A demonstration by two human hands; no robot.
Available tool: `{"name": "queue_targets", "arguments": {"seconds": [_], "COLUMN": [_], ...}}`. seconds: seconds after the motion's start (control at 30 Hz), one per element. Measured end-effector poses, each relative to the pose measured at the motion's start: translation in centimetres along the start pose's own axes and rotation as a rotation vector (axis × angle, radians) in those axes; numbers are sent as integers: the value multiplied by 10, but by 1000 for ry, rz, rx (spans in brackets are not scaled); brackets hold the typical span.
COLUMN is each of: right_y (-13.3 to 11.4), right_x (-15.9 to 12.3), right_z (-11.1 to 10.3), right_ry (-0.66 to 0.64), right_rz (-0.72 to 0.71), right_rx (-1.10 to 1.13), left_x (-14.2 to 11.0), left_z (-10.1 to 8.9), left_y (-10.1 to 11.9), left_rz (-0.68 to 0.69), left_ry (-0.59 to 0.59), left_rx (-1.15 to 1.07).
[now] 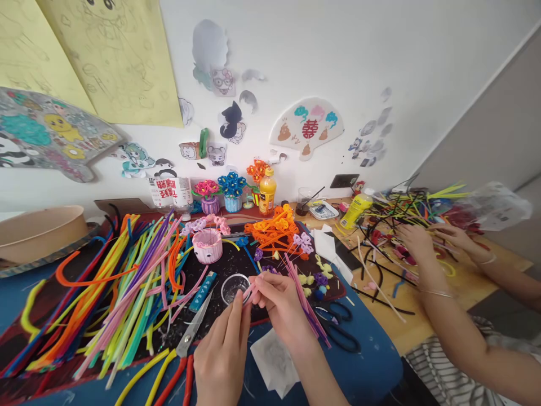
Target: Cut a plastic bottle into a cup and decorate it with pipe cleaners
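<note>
My left hand (224,349) and my right hand (284,307) meet above the front of the table, fingers pinched on a short pink pipe cleaner (249,290). Just behind the fingertips sits a small clear round dish (230,283). Left of my left hand, scissors (188,339) lie with their blades pointing away. A teal labelled strip (203,291) rests beside the blades. Pink and purple pipe cleaners (302,290) lie to the right of my right hand, and a white paper square (274,361) is below it. Behind the dish stands a pink pipe-cleaner pot (207,246).
Many coloured pipe cleaners (127,293) pile up on the left. Orange pieces (274,231) and small flowers (320,279) lie behind my hands. Black-handled scissors (340,327) are at right. At the wooden table (391,321), a co-worker's hands (416,241) handle pipe cleaners.
</note>
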State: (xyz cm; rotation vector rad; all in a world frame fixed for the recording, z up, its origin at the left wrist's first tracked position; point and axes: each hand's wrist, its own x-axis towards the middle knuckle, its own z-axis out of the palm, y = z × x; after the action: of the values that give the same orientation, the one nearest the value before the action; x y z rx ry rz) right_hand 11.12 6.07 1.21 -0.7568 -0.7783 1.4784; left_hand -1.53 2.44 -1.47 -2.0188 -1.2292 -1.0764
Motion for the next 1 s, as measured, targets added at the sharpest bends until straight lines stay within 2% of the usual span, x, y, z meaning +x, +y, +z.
{"name": "queue_targets", "arguments": {"seconds": [0.17,0.3,0.77,1.0], "right_y": [0,-2,-3,0], "right_x": [0,-1,1,0], "right_z": [0,1,0,-3], "right_ry": [-8,0,138,190], "right_rz": [7,-17,-135,-170], "right_rx": [3,-12,-140,-226], "left_x": [2,-1,3,6], "left_z": [-1,0,2,4], "left_y": [3,3,1,1], "left_rz": [39,19,-59,-30], "left_ry": [-8,-2,-48,-101], "left_rx": [9,-35,-87,-142]}}
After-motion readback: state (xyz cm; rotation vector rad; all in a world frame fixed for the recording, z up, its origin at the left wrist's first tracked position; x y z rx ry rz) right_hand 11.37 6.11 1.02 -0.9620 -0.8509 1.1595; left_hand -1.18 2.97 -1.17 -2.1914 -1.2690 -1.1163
